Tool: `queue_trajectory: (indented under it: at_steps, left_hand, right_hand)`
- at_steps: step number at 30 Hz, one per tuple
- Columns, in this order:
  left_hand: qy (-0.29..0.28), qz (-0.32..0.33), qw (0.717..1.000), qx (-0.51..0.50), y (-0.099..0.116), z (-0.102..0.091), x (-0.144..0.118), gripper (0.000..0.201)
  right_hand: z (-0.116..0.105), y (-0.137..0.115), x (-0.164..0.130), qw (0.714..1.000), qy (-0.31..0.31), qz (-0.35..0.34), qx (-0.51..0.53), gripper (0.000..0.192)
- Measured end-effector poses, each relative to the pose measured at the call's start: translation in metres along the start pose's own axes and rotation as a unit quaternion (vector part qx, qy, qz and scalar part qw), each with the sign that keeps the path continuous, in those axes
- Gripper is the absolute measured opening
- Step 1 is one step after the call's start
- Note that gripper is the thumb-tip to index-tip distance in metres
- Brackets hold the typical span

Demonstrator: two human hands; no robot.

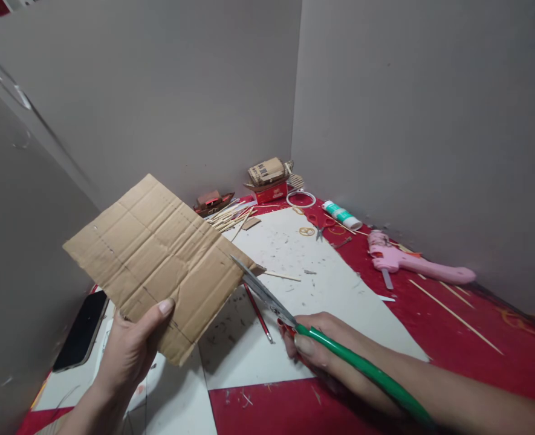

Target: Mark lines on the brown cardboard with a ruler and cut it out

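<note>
A creased piece of brown cardboard with pencilled lines is held up in my left hand. The thumb presses on its face and the other fingers are behind it, hidden. My right hand is closed around a pair of scissors with a green handle; part of the grip near the fingers looks red. The metal blades point up and left and reach the cardboard's right corner, one blade in front of it. Beneath the cardboard, a red pencil lies on the white sheet.
A black phone lies at the left. Wooden sticks, a small cardboard model on a red box, and small red scissors are at the back. On the right lie a teal-and-white tube and a pink glue gun. Grey walls stand around.
</note>
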State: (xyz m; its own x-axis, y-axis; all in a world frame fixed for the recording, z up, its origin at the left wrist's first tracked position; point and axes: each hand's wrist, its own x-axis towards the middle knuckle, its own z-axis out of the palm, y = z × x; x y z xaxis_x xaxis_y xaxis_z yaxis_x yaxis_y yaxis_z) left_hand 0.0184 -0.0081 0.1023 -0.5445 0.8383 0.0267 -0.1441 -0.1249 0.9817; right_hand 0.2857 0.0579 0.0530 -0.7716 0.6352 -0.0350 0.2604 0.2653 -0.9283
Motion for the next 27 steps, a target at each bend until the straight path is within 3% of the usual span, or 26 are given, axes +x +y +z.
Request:
queue_trajectory:
  at_steps: [10,19,27]
  left_hand:
    - [-0.009,0.001,1.0,-0.01,0.002,0.004,-0.004,0.085]
    - [-0.041,0.003,0.999,-0.021,-0.005,-0.007,0.003,0.081]
    - [-0.028,-0.018,0.999,-0.03,-0.007,-0.009,0.002,0.081]
  right_hand:
    - [0.006,0.0,0.0,0.995,-0.045,0.051,0.072,0.068]
    - [0.011,0.004,-0.001,0.989,-0.031,0.103,0.099,0.071]
    - [0.018,0.003,-0.003,0.987,-0.011,0.116,0.106,0.072]
